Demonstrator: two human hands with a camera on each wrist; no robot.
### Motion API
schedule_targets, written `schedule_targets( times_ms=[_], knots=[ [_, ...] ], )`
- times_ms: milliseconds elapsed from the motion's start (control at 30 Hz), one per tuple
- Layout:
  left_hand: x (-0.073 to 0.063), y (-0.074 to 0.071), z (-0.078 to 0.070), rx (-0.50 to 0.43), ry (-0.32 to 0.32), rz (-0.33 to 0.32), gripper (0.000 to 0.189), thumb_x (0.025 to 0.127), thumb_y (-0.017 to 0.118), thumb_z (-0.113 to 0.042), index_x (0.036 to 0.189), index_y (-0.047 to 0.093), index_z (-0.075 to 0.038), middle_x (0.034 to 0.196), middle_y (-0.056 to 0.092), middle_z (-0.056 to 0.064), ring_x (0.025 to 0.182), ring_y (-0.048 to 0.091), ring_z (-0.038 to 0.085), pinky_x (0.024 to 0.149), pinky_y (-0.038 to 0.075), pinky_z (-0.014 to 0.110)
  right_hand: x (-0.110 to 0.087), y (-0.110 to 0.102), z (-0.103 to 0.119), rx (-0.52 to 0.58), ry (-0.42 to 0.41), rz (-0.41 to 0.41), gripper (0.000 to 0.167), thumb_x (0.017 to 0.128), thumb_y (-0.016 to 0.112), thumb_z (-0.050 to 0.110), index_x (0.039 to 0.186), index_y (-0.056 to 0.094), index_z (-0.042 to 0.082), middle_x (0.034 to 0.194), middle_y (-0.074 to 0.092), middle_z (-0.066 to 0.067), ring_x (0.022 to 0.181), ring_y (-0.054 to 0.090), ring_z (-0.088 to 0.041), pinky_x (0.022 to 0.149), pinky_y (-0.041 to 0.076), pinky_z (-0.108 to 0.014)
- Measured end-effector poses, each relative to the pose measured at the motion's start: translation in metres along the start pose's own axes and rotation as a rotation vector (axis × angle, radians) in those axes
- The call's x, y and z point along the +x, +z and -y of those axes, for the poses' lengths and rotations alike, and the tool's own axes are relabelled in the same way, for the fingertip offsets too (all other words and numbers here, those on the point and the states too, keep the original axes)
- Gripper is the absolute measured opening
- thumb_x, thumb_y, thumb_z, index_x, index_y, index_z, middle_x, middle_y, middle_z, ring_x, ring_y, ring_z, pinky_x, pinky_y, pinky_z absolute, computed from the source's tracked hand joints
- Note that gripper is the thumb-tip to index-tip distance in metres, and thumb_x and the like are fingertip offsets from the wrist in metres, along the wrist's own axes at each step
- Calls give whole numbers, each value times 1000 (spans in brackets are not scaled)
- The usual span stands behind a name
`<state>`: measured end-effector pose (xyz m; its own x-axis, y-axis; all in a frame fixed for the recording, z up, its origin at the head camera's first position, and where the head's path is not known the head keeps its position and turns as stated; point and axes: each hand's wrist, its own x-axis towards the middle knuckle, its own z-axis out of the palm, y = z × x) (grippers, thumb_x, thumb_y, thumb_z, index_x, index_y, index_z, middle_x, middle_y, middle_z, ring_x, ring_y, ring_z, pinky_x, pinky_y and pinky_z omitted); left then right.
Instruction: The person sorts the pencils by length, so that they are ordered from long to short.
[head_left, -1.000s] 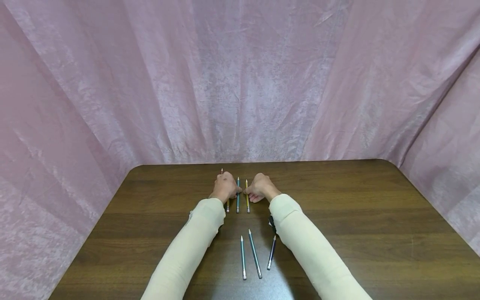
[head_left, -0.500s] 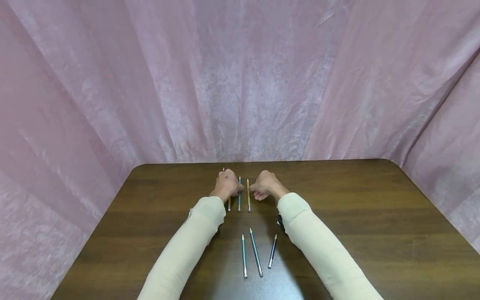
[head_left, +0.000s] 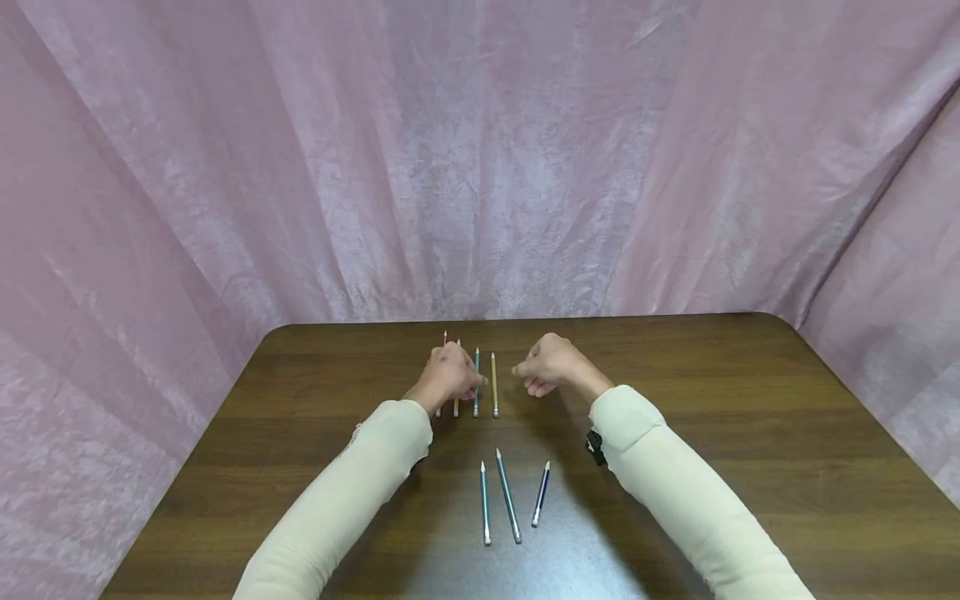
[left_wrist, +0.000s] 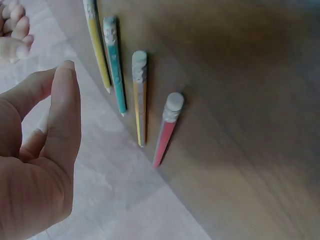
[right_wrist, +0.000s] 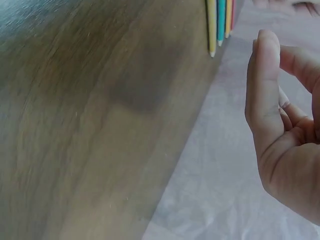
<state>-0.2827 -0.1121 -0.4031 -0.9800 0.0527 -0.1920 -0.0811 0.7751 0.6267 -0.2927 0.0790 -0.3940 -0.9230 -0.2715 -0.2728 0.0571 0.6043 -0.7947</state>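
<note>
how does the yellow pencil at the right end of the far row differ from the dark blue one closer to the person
The yellow pencil is plain yellow; the dark blue pencil is much darker. The yellow pencil lies nearly straight, while the dark blue pencil slants, its tip leaning right. Both lie on the wooden table with sharpened tips pointing away from the person.

Left hand (head_left: 450,372) covers the middles of the red pencil (left_wrist: 166,135) and orange pencil (left_wrist: 140,107) on my head cam. Right wrist cam crops the yellow pencil (right_wrist: 212,30) and right hand (right_wrist: 292,120). I can't ID the black thing (head_left: 596,447) at the right cuff (head_left: 624,415), too small.
</note>
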Motion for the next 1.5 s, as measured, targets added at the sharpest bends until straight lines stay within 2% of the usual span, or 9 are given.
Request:
schedule_targets(
  times_ms=[233,333,533,700,833,1133,1333,1500],
  knots=[
    [-19,0,8,-65,55,53,11,87,77,-9,80,76,0,65,70,7,62,71,19,58,61,25,-14,-7,-5,23,-1,19,27,95,67,13,97,68,-14,70,68,-12,54,65,-13,61,63,-32],
    [-26,3,9,-119,84,68,10,85,77,-5,78,75,2,61,69,7,57,70,18,56,61,26,-19,-8,-10,23,-12,26,28,95,67,13,97,67,-15,69,68,-12,54,65,-12,59,63,-30],
    [-42,9,12,-190,116,136,8,85,75,1,78,74,5,63,69,9,54,68,16,56,62,29,-30,-10,-17,44,-31,36,28,95,67,15,91,68,-12,68,68,-10,55,66,-13,61,63,-33],
    [-57,15,11,-193,104,191,9,83,78,-1,76,74,4,63,69,7,52,66,13,54,61,26,-42,-11,-21,24,-48,46,29,95,67,18,86,69,-9,67,67,-9,55,66,-14,64,64,-38],
    [-66,20,7,-189,111,222,11,81,81,-2,73,74,1,60,68,7,50,65,11,52,60,24,-50,-10,-22,37,-59,43,27,95,67,18,84,69,-7,67,67,-10,56,66,-14,62,64,-37],
    [-79,33,5,-188,119,262,15,80,81,1,67,72,0,57,67,8,46,63,10,49,60,26,-64,-10,-27,90,-73,65,28,95,67,17,90,68,-11,69,67,-11,56,65,-13,60,63,-33],
    [-85,41,4,-135,129,286,21,80,82,-1,63,70,-2,51,64,7,41,58,7,45,57,23,-73,-13,-35,120,-68,74,29,95,67,16,92,67,-13,70,67,-12,57,65,-13,59,63,-31],
    [-87,46,2,-66,142,283,23,79,83,-3,60,69,-3,49,63,7,38,57,8,43,56,23,-78,-14,-39,132,-79,75,28,95,66,15,91,67,-12,70,67,-12,57,66,-13,58,63,-31]
  ],
)
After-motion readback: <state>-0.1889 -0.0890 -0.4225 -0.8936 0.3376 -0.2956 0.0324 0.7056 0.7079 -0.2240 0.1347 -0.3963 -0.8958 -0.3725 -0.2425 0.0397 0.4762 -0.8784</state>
